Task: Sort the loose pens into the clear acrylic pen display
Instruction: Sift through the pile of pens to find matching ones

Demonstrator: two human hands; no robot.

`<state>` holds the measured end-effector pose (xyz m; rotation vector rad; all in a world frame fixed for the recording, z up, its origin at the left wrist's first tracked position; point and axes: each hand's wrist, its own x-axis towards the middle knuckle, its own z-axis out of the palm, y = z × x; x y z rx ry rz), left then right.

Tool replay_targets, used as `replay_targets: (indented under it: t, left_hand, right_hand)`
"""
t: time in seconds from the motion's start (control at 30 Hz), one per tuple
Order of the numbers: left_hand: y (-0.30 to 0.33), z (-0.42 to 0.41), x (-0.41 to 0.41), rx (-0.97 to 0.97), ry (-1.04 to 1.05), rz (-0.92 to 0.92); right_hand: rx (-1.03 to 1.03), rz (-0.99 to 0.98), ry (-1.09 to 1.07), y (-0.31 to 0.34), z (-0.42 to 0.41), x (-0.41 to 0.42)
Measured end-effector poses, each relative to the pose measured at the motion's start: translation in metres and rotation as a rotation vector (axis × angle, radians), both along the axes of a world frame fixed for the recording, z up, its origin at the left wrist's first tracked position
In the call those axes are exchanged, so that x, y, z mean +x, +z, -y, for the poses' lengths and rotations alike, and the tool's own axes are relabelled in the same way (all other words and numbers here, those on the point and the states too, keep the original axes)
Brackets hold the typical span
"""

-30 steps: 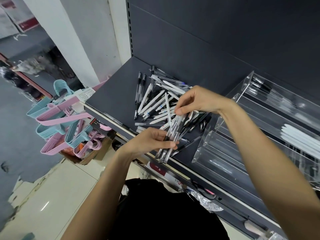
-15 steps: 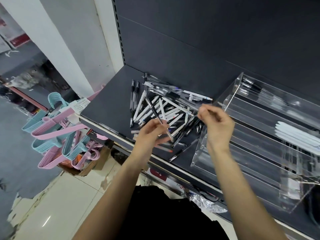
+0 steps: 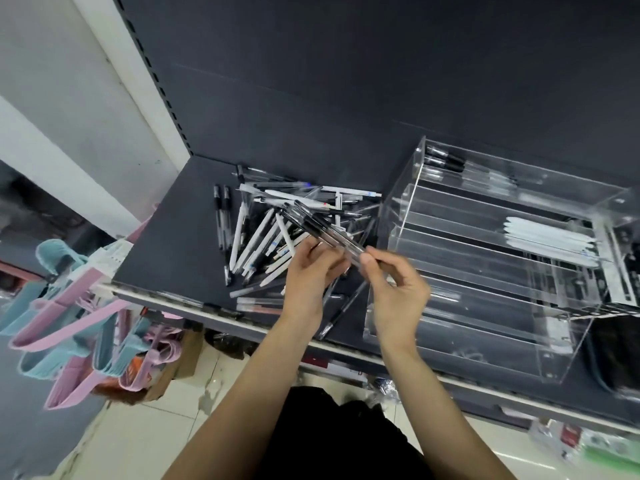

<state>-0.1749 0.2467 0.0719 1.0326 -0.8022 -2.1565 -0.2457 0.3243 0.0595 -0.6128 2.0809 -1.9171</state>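
You are now holding a small bunch of clear plastic pens with black grips (image 3: 323,232) up above the pile. Half a second ago your hands were apart, and each one was picking at a single pen. Now they have come together on the same bunch. Your left hand (image 3: 311,268) is closing its fingers around the lower part of the bunch. Your right hand (image 3: 394,285) is pinching the end nearest the display between thumb and fingertips. This looks like you are lining up pens of one kind so they can go in together.

The messy pile of loose black, white and clear pens (image 3: 277,233) is lying on the dark grey matte shelf (image 3: 173,237), just left of the display. Many pens are still there, so the sorting is not close to done.

The clear acrylic pen display with stepped trays (image 3: 485,271) is sitting on the shelf to your right, near your right hand. Its walls are shiny, hard and see-through, with sharp straight edges. One tray is holding a row of smooth white pens (image 3: 550,237). The top tray is holding some clear pens with black grips (image 3: 460,168), like the ones in your hands. The lower trays look empty.

The pens are thin, round and slippery, so a bunch can slide apart.
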Motion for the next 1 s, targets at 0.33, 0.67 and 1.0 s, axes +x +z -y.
replay_targets:
  t: [0.33, 0.67, 1.0]
  left_hand:
    - [0.01, -0.03, -0.047, -0.108, -0.158, 0.08]
    - [0.034, -0.089, -0.107, -0.327, -0.081, 0.066]
    - [0.031, -0.057, -0.12, -0.337, 0.064, 0.127]
  right_hand:
    - [0.099, 0.061, 0.097, 0.012, -0.053, -0.058]
    - [0.283, -0.427, 0.3, 0.065, -0.113, -0.166]
    - [0.477, -0.824, 0.322, 0.091, -0.062, -0.265]
